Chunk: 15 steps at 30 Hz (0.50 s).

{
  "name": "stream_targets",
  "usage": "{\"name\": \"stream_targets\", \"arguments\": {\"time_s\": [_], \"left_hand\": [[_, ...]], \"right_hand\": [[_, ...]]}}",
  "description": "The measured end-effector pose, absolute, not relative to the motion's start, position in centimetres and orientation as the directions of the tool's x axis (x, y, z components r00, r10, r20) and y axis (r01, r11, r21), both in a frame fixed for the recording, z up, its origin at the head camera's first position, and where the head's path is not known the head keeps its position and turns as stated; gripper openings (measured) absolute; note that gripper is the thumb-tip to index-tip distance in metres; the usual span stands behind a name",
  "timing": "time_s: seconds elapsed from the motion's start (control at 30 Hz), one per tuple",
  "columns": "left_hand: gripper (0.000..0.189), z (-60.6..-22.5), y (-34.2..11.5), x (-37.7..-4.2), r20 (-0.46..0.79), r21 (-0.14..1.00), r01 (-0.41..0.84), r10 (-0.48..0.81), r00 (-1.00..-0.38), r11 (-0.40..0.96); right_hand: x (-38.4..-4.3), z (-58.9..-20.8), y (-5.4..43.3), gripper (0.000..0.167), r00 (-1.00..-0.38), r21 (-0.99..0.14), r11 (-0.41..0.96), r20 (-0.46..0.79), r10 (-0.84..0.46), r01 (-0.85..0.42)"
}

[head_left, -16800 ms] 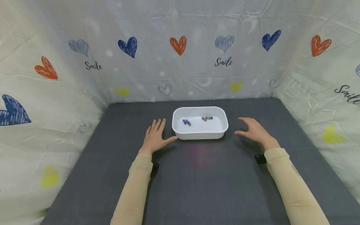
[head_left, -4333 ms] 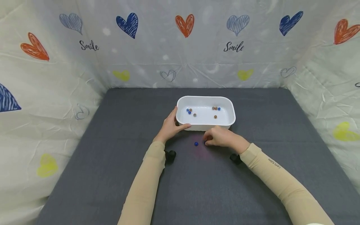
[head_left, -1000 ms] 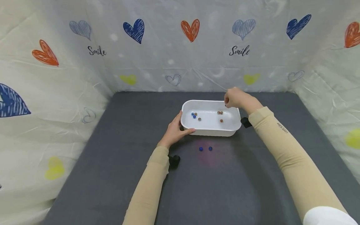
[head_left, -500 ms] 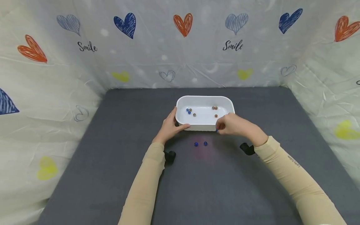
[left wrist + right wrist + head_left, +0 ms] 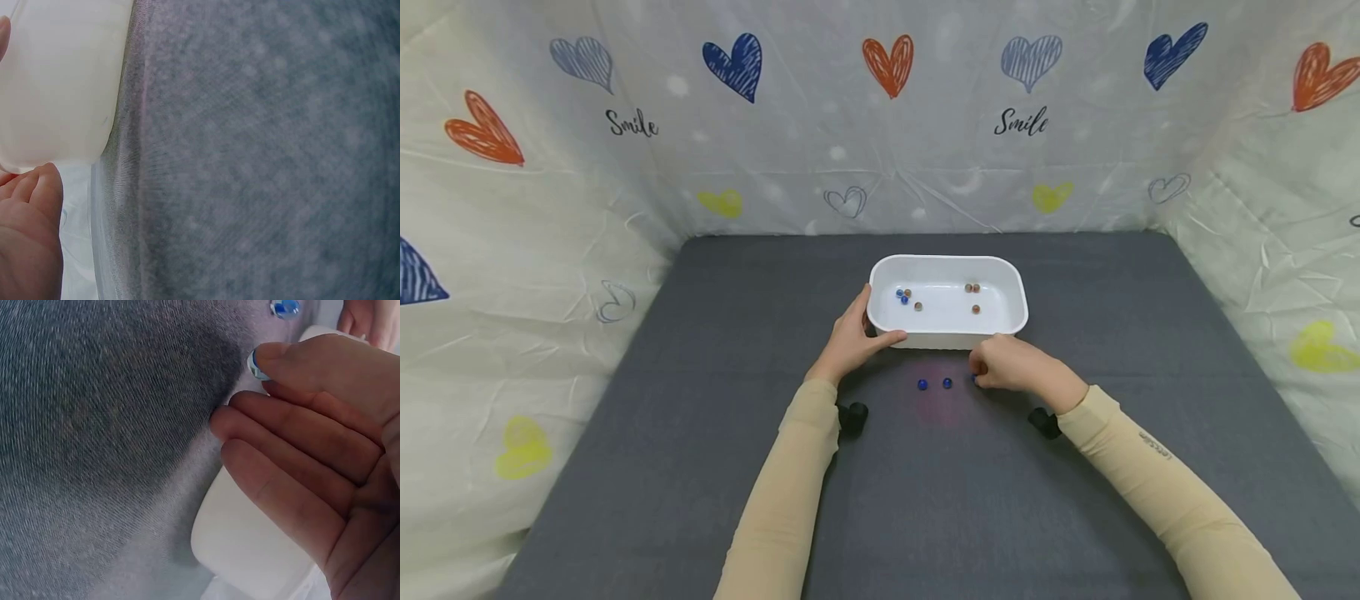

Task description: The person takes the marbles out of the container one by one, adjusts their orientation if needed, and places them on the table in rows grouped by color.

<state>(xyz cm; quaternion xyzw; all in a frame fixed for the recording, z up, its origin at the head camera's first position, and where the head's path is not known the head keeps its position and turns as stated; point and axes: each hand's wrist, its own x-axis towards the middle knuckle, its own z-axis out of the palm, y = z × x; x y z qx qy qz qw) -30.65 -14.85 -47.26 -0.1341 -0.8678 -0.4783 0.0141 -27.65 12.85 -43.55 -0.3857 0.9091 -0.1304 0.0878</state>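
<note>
My left hand (image 5: 847, 340) grips the left front corner of a white tray (image 5: 951, 342), thumb along the front wall and fingers against the left side. My right hand (image 5: 1013, 362) is on the table just in front of the tray, pinching a blue glass marble (image 5: 257, 366) between thumb and fingertip. Left of it on the cloth lie a second blue marble (image 5: 947, 383) and another blue marble (image 5: 922, 384), in a rough row. Inside the tray, a left cluster has blue marbles (image 5: 904, 300) and brown ones (image 5: 918, 307); on the right lie three brown marbles (image 5: 976, 309).
A dark grey cloth (image 5: 925, 500) covers the table. White sheeting (image 5: 805, 125) printed with hearts hangs behind and along both sides. Dark wrist cameras (image 5: 853, 419) sit under both wrists.
My right hand has come down from above the tray's right end to the table in front, carrying the blue marble. Earlier that blue marble lay in the tray's right side. My left hand keeps its grip.
</note>
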Motion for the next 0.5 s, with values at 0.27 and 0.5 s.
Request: {"name": "stream_targets", "arguments": {"time_s": [0.27, 0.5], "left_hand": [[0.112, -47.19, -14.87, -30.67, 0.154, 0.817, 0.251, 0.224, -0.962, 0.520], [0.113, -47.16, -14.84, -30.76, 0.160, 0.814, 0.255, 0.220, -0.962, 0.522]], "right_hand": [[-27.68, -43.75, 12.54, 0.009, -0.681, -0.277, 0.665, -0.052, -0.731, -0.693], [-27.58, -43.71, 12.30, 0.012, -0.675, -0.204, 0.669, -0.046, -0.736, -0.715]]}}
